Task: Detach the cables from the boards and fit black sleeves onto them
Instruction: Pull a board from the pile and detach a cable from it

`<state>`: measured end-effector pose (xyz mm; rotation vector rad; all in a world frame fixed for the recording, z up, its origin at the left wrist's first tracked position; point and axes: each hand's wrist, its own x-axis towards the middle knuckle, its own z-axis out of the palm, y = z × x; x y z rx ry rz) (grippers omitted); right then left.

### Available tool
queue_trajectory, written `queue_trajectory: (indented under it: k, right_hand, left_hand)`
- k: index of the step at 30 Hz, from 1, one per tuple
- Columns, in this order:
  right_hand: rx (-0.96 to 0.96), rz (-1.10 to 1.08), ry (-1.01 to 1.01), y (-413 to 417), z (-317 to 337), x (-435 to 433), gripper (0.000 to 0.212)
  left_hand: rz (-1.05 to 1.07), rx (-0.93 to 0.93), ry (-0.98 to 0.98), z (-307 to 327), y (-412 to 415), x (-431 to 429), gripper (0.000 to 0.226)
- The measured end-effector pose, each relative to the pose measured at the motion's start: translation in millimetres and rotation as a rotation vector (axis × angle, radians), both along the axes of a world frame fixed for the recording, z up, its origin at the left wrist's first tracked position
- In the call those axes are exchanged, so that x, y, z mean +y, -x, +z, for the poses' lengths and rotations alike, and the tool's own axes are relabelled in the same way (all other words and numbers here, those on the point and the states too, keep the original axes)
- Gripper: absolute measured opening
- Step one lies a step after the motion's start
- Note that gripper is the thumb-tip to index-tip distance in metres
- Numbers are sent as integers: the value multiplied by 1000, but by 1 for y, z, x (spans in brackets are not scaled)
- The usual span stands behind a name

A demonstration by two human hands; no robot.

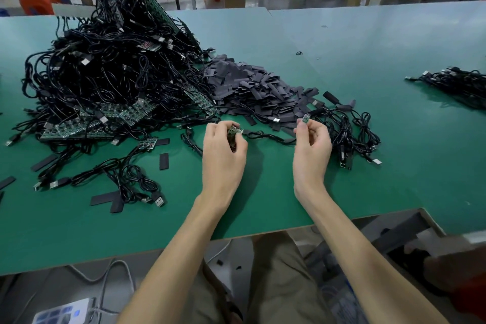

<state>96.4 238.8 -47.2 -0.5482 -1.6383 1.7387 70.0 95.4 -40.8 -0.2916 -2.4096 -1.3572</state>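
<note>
"Two hands were over the green table. What had each of them got?"

"The left hand had its fingers curled round a small green board, held just above the tabletop. The right hand pinched a smaller board piece between thumb and forefinger, tip upward, its other fingers loosely bent."

"And the cable?"

"A black cable led off the small green board to the right and lay between the two hands. Whether it reached the smaller board piece I could not tell, because the right hand hid that end."

"Where were the sleeves?"

"A pile of black sleeves lay just beyond the hands, touching a big heap of cables and boards on its left. A few loose sleeves lay flat on the table, left of the left hand."

"Anything to the right?"

"A small cluster of coiled cables sat just beside the right hand. A separate bundle of cables lay well apart, near the far right edge."
</note>
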Motion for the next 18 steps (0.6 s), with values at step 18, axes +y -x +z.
queue_trajectory:
  k: [18]
  right_hand:
    - [106,-43,18,-2,3,0,9]
  left_hand:
    - [-150,722,452,4,-20,16,12]
